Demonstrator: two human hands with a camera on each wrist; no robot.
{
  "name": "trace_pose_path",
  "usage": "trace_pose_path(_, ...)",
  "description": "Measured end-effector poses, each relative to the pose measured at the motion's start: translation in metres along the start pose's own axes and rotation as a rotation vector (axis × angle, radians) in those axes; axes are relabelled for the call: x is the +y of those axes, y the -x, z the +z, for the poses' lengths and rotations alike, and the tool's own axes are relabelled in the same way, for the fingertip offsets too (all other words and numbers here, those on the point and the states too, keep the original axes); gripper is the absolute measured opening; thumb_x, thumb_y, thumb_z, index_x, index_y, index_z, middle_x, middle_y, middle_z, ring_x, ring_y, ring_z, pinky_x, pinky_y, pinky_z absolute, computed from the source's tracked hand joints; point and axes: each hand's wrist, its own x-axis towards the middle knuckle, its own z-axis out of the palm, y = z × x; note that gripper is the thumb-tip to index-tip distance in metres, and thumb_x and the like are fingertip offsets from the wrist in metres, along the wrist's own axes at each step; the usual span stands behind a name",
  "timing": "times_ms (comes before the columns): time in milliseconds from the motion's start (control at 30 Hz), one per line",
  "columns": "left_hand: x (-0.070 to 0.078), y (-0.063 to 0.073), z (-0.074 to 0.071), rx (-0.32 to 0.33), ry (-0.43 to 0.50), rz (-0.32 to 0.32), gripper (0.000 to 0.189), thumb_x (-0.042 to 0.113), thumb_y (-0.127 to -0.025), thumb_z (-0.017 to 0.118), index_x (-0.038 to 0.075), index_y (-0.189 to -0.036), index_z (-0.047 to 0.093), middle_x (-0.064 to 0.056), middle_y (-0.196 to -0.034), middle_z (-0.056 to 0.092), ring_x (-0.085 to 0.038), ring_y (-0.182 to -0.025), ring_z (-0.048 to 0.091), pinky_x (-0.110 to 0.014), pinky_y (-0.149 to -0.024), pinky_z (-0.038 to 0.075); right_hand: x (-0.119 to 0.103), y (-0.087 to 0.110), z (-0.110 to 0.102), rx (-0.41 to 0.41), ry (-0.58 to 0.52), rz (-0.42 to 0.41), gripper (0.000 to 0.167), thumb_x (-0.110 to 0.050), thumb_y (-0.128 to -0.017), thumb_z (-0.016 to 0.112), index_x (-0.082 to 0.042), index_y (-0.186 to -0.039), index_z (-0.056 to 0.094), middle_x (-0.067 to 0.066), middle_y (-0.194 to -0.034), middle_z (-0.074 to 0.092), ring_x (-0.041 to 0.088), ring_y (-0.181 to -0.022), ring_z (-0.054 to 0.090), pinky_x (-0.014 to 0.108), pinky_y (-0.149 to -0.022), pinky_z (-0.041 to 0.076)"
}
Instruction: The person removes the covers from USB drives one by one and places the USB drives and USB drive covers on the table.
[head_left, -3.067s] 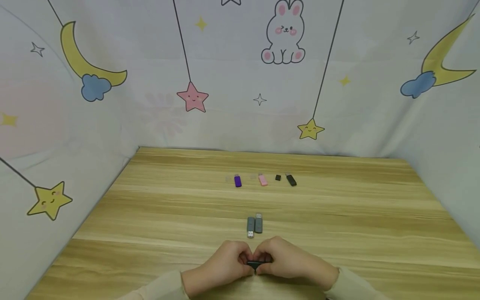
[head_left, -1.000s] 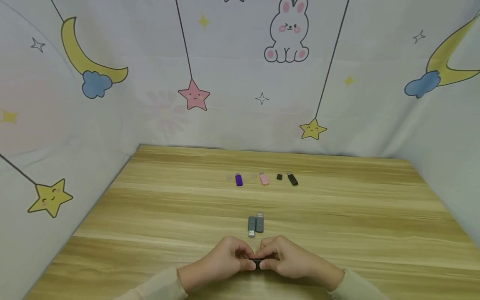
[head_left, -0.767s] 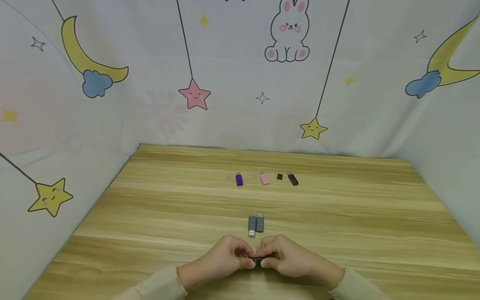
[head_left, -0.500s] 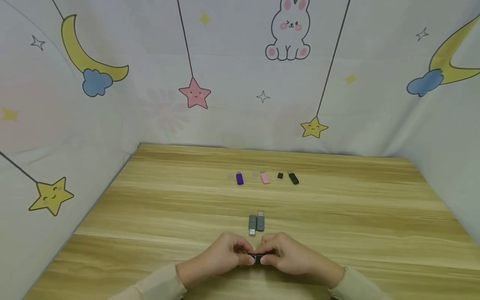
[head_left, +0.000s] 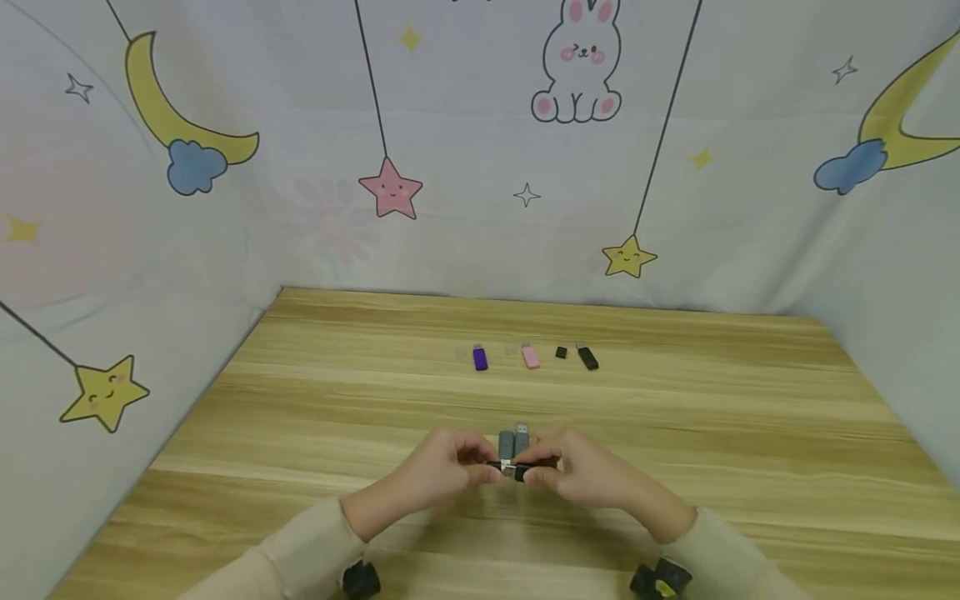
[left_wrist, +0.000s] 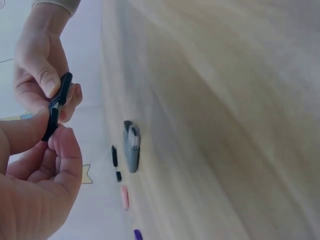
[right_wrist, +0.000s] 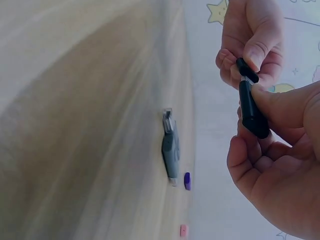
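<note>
My left hand point(head_left: 442, 468) pinches a small black cap point(right_wrist: 247, 70) between thumb and fingers. My right hand point(head_left: 585, 471) grips the body of a black USB stick point(right_wrist: 251, 110), facing the cap. A short stretch of metal plug point(right_wrist: 244, 78) shows between cap and body in the right wrist view. Both hands are raised off the table, fingertips close together. Below them in the head view lie two grey USB sticks point(head_left: 506, 443) side by side, pointing opposite ways and partly covered by the hands.
Further back on the wood-grain table point(head_left: 375, 375) lie a purple USB stick point(head_left: 480, 357), a pink one point(head_left: 531, 357) and a black one point(head_left: 588, 357). A small black cap point(head_left: 561, 352) sits beside the black one; faint clear caps lie near the others. A printed curtain point(head_left: 465, 242) stands behind.
Both hands have lifted and moved forward, now overlapping the grey sticks in the head view. The cap and the black stick have come partly apart, baring metal. The sticks on the table stay put.
</note>
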Motion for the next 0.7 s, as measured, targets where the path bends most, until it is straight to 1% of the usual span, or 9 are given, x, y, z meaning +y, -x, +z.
trace_pose_path(133,0.004,-0.006,-0.009,0.033,-0.013,-0.023,0.009,0.010,-0.086,0.072,0.002,-0.091,0.070,-0.002,-0.083,0.066,-0.012,-0.074,0.057,-0.022,-0.063,0.048,0.002,-0.006,-0.007,0.042,0.008,0.001,0.020,-0.007,-0.091,0.065,0.001,-0.108,0.071,0.000,-0.086,0.063,0.005,-0.072,0.048,0.023,-0.063,0.046)
trace_pose_path(233,0.004,-0.009,-0.015,0.057,-0.020,-0.032,0.009,0.010,-0.087,0.070,0.002,-0.093,0.070,-0.002,-0.084,0.065,-0.013,-0.075,0.057,-0.024,-0.064,0.049,0.002,-0.012,-0.011,0.090,0.017,0.007,0.018,-0.006,-0.090,0.066,0.001,-0.106,0.072,-0.001,-0.084,0.064,0.006,-0.070,0.048,0.023,-0.063,0.045)
trace_pose_path(400,0.004,-0.016,-0.027,0.088,-0.021,-0.019,0.012,0.009,-0.088,0.069,0.000,-0.096,0.069,-0.004,-0.085,0.065,-0.012,-0.074,0.058,-0.025,-0.065,0.050,0.002,-0.024,-0.017,0.164,0.040,0.018,0.016,-0.006,-0.089,0.067,-0.001,-0.103,0.073,-0.001,-0.079,0.063,0.006,-0.065,0.048,0.023,-0.059,0.044)
trace_pose_path(567,0.004,-0.023,-0.036,0.118,-0.020,-0.003,0.012,0.006,-0.088,0.069,-0.003,-0.095,0.069,-0.007,-0.083,0.066,-0.014,-0.073,0.060,-0.027,-0.065,0.051,0.001,-0.036,-0.021,0.190,0.062,0.039,0.017,-0.009,-0.090,0.067,-0.002,-0.104,0.073,0.000,-0.082,0.068,0.006,-0.068,0.054,0.024,-0.060,0.047)
trace_pose_path(633,0.004,-0.025,-0.039,0.127,-0.027,-0.007,0.011,0.006,-0.088,0.068,-0.003,-0.095,0.069,-0.007,-0.083,0.067,-0.016,-0.073,0.060,-0.029,-0.066,0.051,0.001,-0.041,-0.022,0.199,0.067,0.058,0.016,-0.009,-0.090,0.067,-0.003,-0.104,0.073,0.001,-0.084,0.070,0.007,-0.070,0.057,0.025,-0.061,0.048)
trace_pose_path(700,0.003,-0.027,-0.042,0.134,-0.027,-0.021,0.012,0.006,-0.088,0.068,-0.003,-0.096,0.069,-0.007,-0.084,0.067,-0.021,-0.076,0.062,-0.032,-0.068,0.053,0.000,-0.046,-0.023,0.212,0.068,0.081,0.017,-0.010,-0.090,0.067,-0.003,-0.104,0.073,0.001,-0.084,0.071,0.007,-0.071,0.059,0.026,-0.063,0.049)
